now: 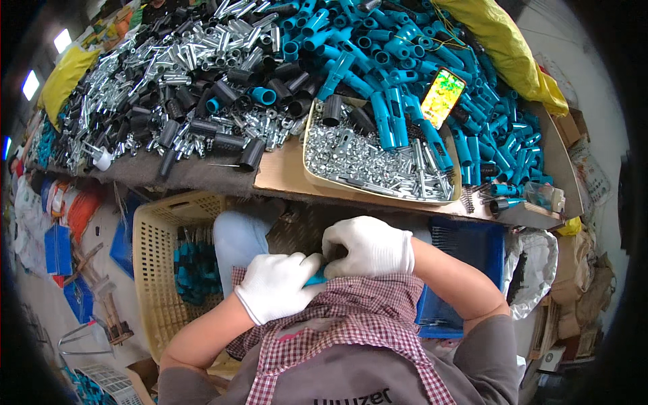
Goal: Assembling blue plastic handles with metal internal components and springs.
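Observation:
My left hand (275, 286), in a white knitted glove, is closed round a teal plastic tube-shaped piece (316, 277) just above my lap. Only a short stretch of the piece shows between the fingers. My right hand (368, 247), gloved the same way, is at the right end of the piece with its fingers curled together. Whatever it pinches is hidden behind the fingers. Beneath both hands lies my checked apron (368, 293). In front, on the bench, a cream tray (312, 164) holds small metal screws and pins, with some teal pieces laid over it.
Heaps of metal tubes (196, 50), black sleeves (226, 142) and teal plastic pieces (405, 44) cover the bench. A phone (443, 98) leans on the teal heap. Left of my leg stands a yellow crate (145, 270) with teal assemblies; a blue bin (482, 253) is at my right.

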Motion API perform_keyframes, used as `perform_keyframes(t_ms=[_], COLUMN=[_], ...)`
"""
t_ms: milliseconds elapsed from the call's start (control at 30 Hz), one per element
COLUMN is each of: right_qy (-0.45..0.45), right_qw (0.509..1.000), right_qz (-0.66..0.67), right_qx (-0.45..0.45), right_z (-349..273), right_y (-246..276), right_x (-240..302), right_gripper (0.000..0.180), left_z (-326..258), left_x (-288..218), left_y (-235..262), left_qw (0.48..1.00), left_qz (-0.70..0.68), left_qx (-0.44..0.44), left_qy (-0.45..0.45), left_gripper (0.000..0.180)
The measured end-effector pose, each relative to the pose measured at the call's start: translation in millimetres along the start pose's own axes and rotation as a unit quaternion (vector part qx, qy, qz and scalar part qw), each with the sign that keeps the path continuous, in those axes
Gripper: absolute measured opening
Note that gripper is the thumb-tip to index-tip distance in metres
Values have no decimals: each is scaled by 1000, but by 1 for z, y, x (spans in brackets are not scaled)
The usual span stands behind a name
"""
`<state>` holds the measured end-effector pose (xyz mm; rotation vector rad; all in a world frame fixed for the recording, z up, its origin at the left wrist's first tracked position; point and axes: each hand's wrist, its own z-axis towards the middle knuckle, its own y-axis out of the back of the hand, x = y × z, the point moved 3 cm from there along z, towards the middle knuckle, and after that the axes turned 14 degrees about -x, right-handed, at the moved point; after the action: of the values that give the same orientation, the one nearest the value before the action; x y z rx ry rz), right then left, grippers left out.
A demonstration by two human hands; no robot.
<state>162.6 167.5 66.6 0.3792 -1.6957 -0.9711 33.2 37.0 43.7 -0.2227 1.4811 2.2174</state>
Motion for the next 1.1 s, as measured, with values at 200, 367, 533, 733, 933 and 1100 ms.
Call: perform_keyframes(t_ms=[200,367,533,733,933,1100], right_qy=[-105,-53,-36,-61,-98,-120], right_qw=[936,964,977,983,970,955], right_qz=[277,242,194,156,182,224], right_qx=[189,98,84,76,125,150], right_z=[-15,-21,-12,31,105,159], right_y=[-41,-50,-70,-103,-126,-149], right_x=[-44,-32,-21,-18,-6,-8], right_gripper=[45,42,45,43,46,44], left_z=[0,-7,-26,-55,-85,-112], left_x=[-5,5,25,74,139,220], left_y=[1,2,-2,-9,0,21], left_qw=[999,999,997,994,982,895], left_qz=[-26,-30,-59,-93,-127,-376], left_qx=[4,26,51,40,-5,-117], left_qy=[-26,-17,-14,33,143,207], left_gripper=[36,35,36,40,47,42])
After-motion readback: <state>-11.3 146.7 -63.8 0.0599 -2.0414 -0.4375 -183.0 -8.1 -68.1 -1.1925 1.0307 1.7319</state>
